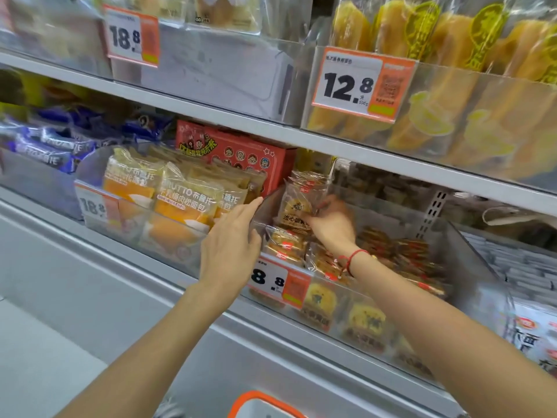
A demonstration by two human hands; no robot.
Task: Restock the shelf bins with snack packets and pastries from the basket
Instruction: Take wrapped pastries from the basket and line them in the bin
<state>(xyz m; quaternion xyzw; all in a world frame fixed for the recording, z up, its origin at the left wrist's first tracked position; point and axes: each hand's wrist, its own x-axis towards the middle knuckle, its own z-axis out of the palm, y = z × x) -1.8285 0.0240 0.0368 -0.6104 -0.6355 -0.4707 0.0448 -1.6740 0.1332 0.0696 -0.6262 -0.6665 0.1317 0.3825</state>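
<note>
right hand grip | pastry packet upright, just left of fingers

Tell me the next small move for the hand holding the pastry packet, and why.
Probably lower the pastry packet into the clear bin and let go. The right hand grips it upright just inside the bin's left corner, above packets already lying there, while the left hand rests against the bin's left wall, seemingly steadying it.

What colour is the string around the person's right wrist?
Red. The string shows best in the head view, just below the right hand.
</note>
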